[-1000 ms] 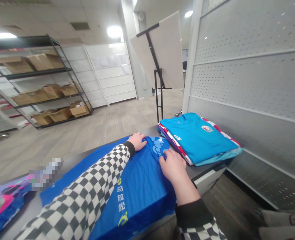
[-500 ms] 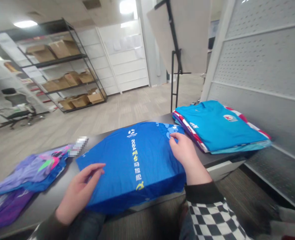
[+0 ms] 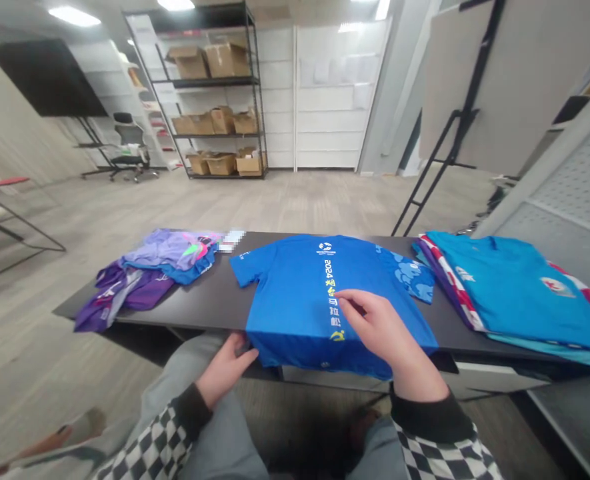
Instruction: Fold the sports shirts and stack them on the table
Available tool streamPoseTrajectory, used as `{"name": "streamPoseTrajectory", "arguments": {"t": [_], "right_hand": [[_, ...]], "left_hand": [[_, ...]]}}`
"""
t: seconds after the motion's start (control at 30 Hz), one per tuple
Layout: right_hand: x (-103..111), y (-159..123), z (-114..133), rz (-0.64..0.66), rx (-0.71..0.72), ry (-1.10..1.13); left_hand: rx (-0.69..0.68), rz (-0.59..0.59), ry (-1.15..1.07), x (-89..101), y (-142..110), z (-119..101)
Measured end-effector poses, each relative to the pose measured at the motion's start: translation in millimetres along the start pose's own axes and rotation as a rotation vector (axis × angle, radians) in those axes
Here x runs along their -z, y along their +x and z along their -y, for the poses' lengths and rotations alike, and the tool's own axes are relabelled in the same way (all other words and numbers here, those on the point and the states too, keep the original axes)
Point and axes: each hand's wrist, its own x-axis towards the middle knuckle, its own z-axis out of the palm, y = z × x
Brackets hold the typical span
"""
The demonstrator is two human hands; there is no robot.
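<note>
A blue short-sleeved T-shirt (image 3: 295, 287) is spread on the dark table (image 3: 209, 303), with its lower part hanging over the near edge. White and yellow lettering runs down its middle, and a pale blue cartoon pattern covers the right sleeve. My left hand (image 3: 227, 370) is at the table's near edge beside the shirt's lower left side, thumb and fingers apart around a gap. Over the right half of the shirt is my right hand (image 3: 379, 330), loosely curved, a gap between thumb and forefinger. No cloth is visibly gripped in either hand.
Folded shirts (image 3: 515, 287) are stacked at the table's right, a bright blue one on top. Crumpled purple and lilac garments (image 3: 149, 273) lie on the left. An easel (image 3: 455, 133) stands beyond the table, and a shelf rack (image 3: 219, 81) holds cardboard boxes farther back.
My left hand has come off the shirt's upper part and down to the near table edge. My right hand has shifted from the patterned sleeve toward the lettering. The view has turned left.
</note>
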Motion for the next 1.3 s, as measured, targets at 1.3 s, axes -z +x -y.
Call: {"name": "streamPoseTrajectory", "arguments": {"t": [1.3], "right_hand": [[-205.8, -111.2, 12.5, 0.821, -0.252, -0.104]], "left_hand": [[-0.333, 0.139, 0.719, -4.7, 182.6, -227.4]]}}
